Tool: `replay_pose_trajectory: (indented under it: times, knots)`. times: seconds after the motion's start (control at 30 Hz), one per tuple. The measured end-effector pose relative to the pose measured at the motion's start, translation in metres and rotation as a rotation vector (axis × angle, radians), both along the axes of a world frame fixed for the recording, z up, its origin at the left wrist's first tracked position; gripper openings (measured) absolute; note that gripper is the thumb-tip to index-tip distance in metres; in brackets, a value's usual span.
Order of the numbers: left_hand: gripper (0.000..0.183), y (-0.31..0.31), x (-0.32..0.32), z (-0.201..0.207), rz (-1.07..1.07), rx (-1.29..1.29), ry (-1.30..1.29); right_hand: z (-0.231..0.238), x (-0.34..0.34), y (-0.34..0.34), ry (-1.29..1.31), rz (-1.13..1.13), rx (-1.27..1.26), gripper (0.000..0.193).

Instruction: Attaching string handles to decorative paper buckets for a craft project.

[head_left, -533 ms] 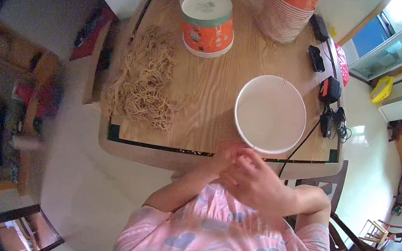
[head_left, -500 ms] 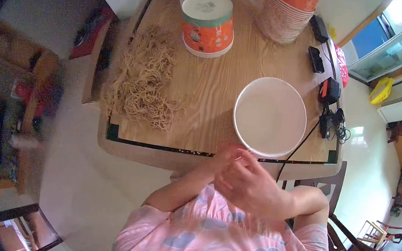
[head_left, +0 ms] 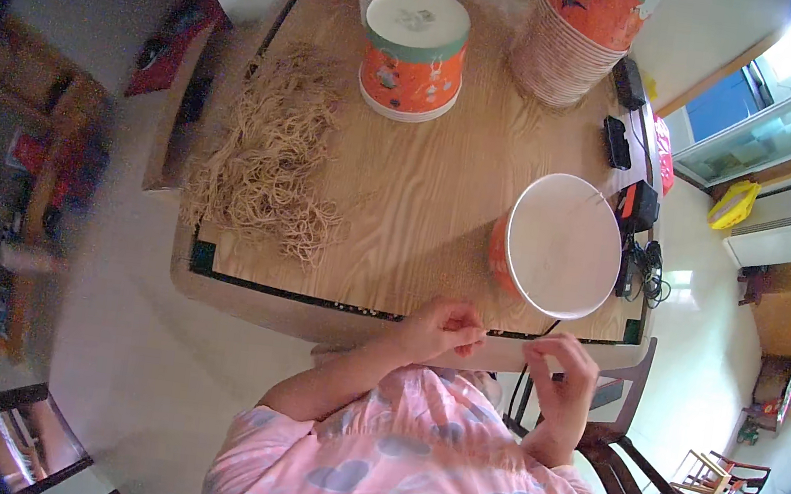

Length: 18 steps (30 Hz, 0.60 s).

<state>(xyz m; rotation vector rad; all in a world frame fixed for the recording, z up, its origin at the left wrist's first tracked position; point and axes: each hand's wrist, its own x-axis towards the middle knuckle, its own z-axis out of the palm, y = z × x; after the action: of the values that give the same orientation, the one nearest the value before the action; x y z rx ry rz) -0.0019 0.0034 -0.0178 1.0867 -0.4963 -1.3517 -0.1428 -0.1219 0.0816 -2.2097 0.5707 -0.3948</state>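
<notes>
My left hand (head_left: 447, 332) is at the table's near edge, fingertips pinched together; whatever they hold is too small to make out. Just to its right, my right hand (head_left: 565, 375) is raised with curled fingers and its thumb close to the index finger; any thin thing in that pinch cannot be made out. Beyond my right hand, a white-lined paper bucket (head_left: 565, 248) stands with its mouth toward me, a few fine dark lines near its inner rim. A loose heap of tan strings (head_left: 272, 168) lies on the left of the wooden table (head_left: 409, 219).
An orange and green paper bucket (head_left: 412, 61) stands upside down farther back. Stacks of nested buckets (head_left: 565, 56) rise behind. Black adapters and cables (head_left: 645, 268) line the right edge. A dark wooden chair (head_left: 632, 454) is at my right.
My hands, close together before, have come apart, the right one moving right. The white-lined bucket sits farther right in the picture, showing some of its orange side. The view has shifted slightly.
</notes>
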Motion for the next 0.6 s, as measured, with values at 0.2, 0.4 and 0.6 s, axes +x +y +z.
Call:
replay_pose_trajectory:
  times: [0.2, 0.4, 0.6]
  knots:
    - [0.008, 0.001, -0.005, -0.004, -0.071, 0.032, -0.214, -0.087, -0.003, -0.004, -0.050, 0.013, 0.609, 0.011]
    - [0.011, -0.008, 0.022, 0.050, -0.102, -0.098, -0.850, -0.107, 0.006, -0.005, -0.152, -0.060, 0.867, 0.010]
    - [0.022, -0.098, 0.063, 0.091, -0.417, -0.502, -1.431, -0.114, 0.007, -0.017, -0.114, 0.089, 0.910, 0.009]
